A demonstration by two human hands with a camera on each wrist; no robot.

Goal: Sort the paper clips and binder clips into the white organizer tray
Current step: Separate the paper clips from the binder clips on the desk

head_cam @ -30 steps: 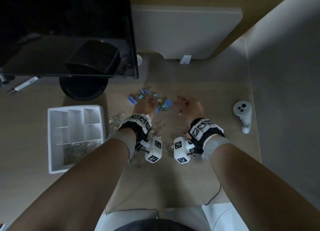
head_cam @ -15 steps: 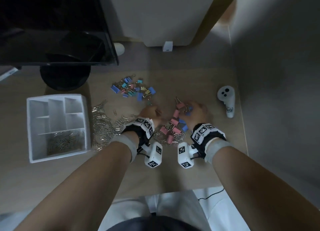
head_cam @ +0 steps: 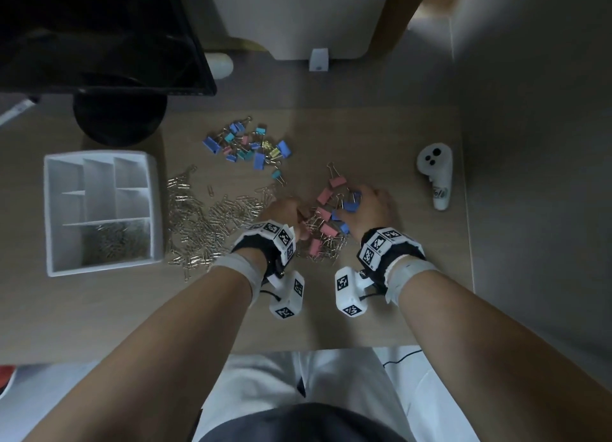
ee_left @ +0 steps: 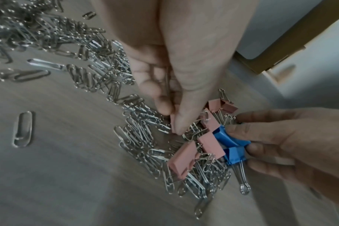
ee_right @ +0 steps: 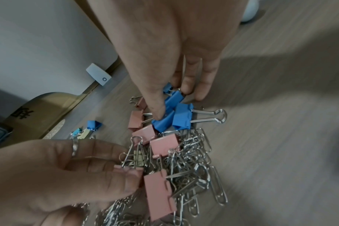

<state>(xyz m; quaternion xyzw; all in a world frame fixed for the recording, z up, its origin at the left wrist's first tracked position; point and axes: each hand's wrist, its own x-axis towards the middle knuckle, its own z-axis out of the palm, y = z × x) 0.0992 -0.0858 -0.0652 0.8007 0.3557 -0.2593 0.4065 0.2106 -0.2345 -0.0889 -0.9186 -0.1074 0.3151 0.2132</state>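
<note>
Hands work close together over a mixed heap at the middle of the wooden desk [head_cam: 381, 315]. The left hand [head_cam: 284, 211] pinches a pink binder clip [ee_right: 129, 169] between thumb and fingertips, low among the loose silver paper clips [head_cam: 205, 223] that spread from it toward the white organizer tray [head_cam: 49, 210]. The right hand [head_cam: 372, 206] has its thumb and curled fingers closed on a cluster of blue binder clips [ee_left: 230, 146], which touch the pink binder clips [head_cam: 326, 216] lying between the two hands. The tray sits at the left of the desk, its near long compartment holding a layer of paper clips. A second pile of small coloured binder clips [head_cam: 246, 145] lies farther back. A white controller [head_cam: 437, 176] rests at the right edge, well apart from the clips, and a dark monitor [head_cam: 99, 34] stands behind the tray.
</note>
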